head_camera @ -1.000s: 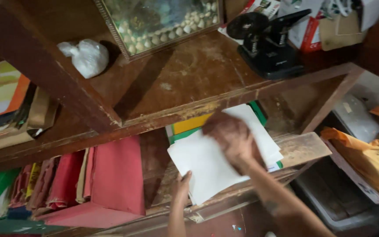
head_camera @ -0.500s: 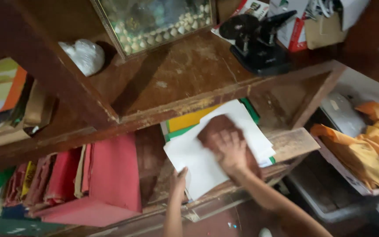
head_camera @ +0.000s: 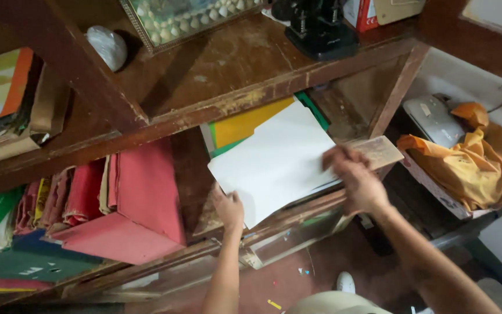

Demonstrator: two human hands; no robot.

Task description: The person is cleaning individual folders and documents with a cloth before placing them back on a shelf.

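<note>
- Now the left hand [head_camera: 229, 210] rests on the near left corner of a stack of white paper sheets [head_camera: 274, 160], fingers loosely flat on it and not closed around anything.
- The right hand [head_camera: 357, 180] is blurred at the stack's right edge; it looks spread over the paper, but I cannot tell whether it grips.
- Both forearms reach up from the near edge, the right one slanting in from the near right.
- Squaring the sheets well seems to call for light, even pressure from both sides, since they overhang the worn wooden shelf [head_camera: 373, 148].
- Under the white stack lie yellow and green sheets [head_camera: 245, 123].
- To the left lean red cloth-covered folders [head_camera: 140, 197].
- On the far upper shelf stand a white rounded stone [head_camera: 107, 46] and a black metal hole punch [head_camera: 319, 26].
- At the right an orange cloth [head_camera: 472, 157] lies crumpled in a box.
</note>
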